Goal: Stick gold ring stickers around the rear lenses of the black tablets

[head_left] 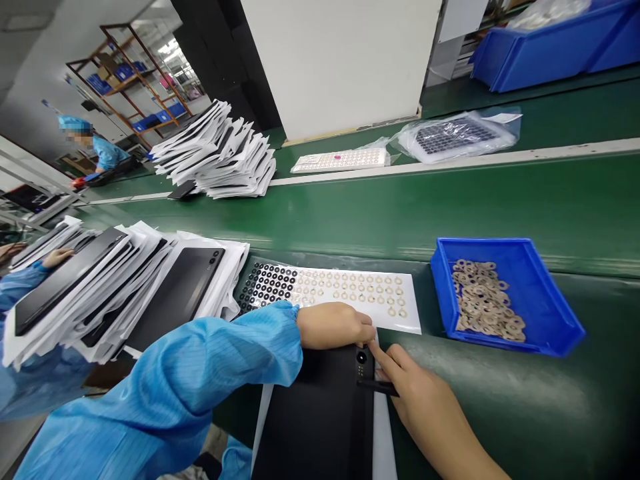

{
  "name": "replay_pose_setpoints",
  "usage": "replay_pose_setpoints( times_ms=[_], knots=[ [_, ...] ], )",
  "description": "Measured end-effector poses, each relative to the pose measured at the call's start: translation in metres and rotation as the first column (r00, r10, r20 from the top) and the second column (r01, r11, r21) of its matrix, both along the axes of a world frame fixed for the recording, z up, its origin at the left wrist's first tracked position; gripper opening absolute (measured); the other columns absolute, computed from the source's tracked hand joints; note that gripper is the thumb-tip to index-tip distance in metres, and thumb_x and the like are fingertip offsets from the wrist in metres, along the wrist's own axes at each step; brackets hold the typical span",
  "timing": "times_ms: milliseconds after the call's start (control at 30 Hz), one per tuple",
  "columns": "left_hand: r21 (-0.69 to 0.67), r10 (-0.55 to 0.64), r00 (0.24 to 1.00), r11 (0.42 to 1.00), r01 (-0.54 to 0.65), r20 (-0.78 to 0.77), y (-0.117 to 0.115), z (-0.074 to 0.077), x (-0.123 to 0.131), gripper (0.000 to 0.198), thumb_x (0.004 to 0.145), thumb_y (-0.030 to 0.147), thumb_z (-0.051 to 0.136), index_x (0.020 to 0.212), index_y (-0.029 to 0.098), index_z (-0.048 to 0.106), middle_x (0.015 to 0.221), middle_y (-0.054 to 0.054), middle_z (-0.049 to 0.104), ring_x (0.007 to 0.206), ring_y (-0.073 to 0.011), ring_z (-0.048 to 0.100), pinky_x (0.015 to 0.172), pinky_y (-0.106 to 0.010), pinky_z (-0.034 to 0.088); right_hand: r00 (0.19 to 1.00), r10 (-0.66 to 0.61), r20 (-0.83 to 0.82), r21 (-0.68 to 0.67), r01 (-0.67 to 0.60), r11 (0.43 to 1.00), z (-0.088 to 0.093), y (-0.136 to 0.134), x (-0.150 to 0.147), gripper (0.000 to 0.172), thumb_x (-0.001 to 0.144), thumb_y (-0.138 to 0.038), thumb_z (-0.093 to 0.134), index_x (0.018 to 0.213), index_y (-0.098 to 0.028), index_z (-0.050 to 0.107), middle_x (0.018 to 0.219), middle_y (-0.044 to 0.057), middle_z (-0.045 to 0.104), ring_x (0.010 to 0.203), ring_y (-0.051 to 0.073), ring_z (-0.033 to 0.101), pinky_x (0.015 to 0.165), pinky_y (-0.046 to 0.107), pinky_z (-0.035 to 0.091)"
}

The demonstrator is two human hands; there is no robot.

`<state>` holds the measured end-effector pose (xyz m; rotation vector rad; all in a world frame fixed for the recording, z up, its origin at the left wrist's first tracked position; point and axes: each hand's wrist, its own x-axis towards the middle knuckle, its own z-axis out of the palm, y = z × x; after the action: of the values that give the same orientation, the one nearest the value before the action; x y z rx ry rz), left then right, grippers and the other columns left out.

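A black tablet back cover (320,413) lies in front of me on a white sheet, with a camera strip (362,363) along its right edge. My left hand (336,325) is closed, its fingertips pressed together at the top of that strip; whatever they pinch is hidden. Close by, my right hand (425,403) grips slim black tweezers (377,386) whose tip reaches over the strip. Its index finger stretches up to the left fingertips. Behind both hands is a white sticker sheet (413,303) bearing black rings (267,283) at the left and pale ring outlines elsewhere.
On the right stands a blue bin (545,303) of small beige rings (485,300). Stacked covers in white wrapping (145,267) lie left, near another person's hand (59,257). A second stack (220,150) and bagged sheets (455,137) sit beyond the green channel (350,213).
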<state>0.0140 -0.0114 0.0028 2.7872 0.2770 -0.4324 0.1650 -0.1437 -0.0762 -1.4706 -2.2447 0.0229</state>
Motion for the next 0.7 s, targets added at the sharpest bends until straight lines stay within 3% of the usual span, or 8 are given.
replay_pose_setpoints(
  times_ms=[167,367,500,600,700],
  knots=[
    [0.038,-0.028,0.999,0.999,0.028,0.016,0.001,-0.001,-0.001,0.007,0.089,0.015,0.060,0.083,0.016,0.057,0.087,-0.001,0.064,0.071,-0.0138,0.061,0.057,-0.024,0.040,1.000,-0.004,-0.026,-0.007,0.004,1.000,-0.001,0.000,0.000,0.061,0.075,0.005,0.029,0.131,-0.015,0.043,0.069,-0.002,0.048,0.041,0.011,0.049,0.036,0.023,0.029],
    [0.137,-0.154,0.987,0.978,0.158,-0.037,-0.001,0.001,0.001,0.005,0.090,0.013,0.058,0.093,0.016,0.056,0.094,-0.004,0.064,0.075,-0.0158,0.062,0.058,-0.025,0.042,1.000,-0.007,-0.013,0.011,0.008,1.000,-0.002,0.001,-0.002,0.049,0.077,0.003,0.030,0.117,-0.013,0.053,0.067,-0.002,0.047,0.040,0.012,0.050,0.035,0.024,0.031],
    [0.138,-0.176,0.984,0.974,0.179,-0.039,0.003,0.000,0.003,0.004,0.092,0.015,0.055,0.095,0.018,0.055,0.096,-0.003,0.063,0.075,-0.0157,0.062,0.059,-0.026,0.042,1.000,-0.012,-0.009,0.016,0.012,1.000,-0.001,0.002,-0.002,0.045,0.081,0.001,0.028,0.113,-0.014,0.055,0.067,-0.002,0.047,0.039,0.012,0.050,0.035,0.025,0.031],
    [0.094,-0.123,0.992,0.988,0.125,-0.024,0.004,-0.003,0.002,0.003,0.093,0.016,0.055,0.096,0.017,0.056,0.097,-0.003,0.063,0.075,-0.0148,0.061,0.062,-0.024,0.044,1.000,-0.004,-0.029,0.019,0.004,1.000,0.001,0.003,-0.003,0.047,0.082,0.002,0.026,0.119,-0.014,0.052,0.068,-0.002,0.049,0.039,0.011,0.050,0.035,0.024,0.031],
    [0.090,0.062,0.996,0.994,-0.068,0.065,-0.007,-0.013,-0.007,0.007,0.094,0.019,0.053,0.094,0.015,0.058,0.092,-0.004,0.063,0.075,-0.0146,0.061,0.065,-0.023,0.046,0.998,-0.011,-0.065,0.044,0.014,0.999,0.002,0.002,-0.002,0.046,0.084,0.000,0.028,0.123,-0.012,0.050,0.069,-0.002,0.051,0.040,0.011,0.052,0.035,0.024,0.033]
  ],
)
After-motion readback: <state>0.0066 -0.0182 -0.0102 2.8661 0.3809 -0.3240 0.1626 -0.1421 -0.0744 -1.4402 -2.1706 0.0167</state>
